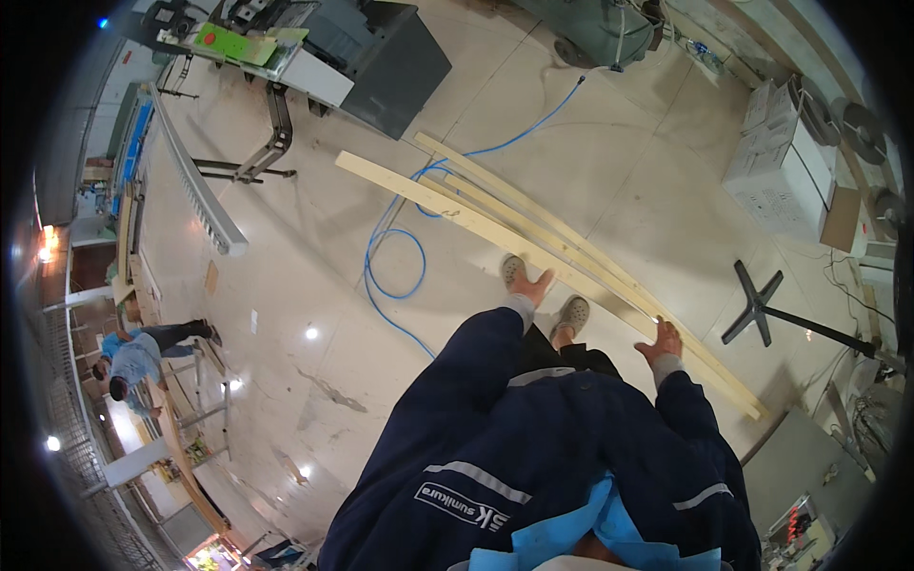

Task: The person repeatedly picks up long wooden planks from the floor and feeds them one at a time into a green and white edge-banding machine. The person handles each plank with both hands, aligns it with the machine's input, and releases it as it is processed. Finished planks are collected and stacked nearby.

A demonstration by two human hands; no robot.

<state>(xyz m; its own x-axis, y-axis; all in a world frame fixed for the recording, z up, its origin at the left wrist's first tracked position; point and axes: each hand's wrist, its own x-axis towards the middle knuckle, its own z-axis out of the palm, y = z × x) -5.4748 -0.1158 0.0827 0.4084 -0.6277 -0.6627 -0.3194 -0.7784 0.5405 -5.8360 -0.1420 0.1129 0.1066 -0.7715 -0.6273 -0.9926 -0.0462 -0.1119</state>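
A long, pale wooden plank (443,203) stretches diagonally in front of my shoes, from the upper left toward my right hand. Two thinner wooden strips (557,226) run beside its far side and reach farther to the lower right. My left hand (526,285) is at the plank's near edge, above my left shoe, with thumb and fingers apart. By the plank's right end is my right hand (664,343), its fingers spread and overlapping the wood in view. Whether either hand touches the plank is hard to see. Neither hand is visibly wrapped round anything.
A blue hose (424,257) loops on the tiled floor and passes by the planks. Grey machinery (395,71) stands at the upper left, white boxes (776,176) at the right. A black star-shaped stand base (755,303) is right of the strips. Two people (143,362) work far left.
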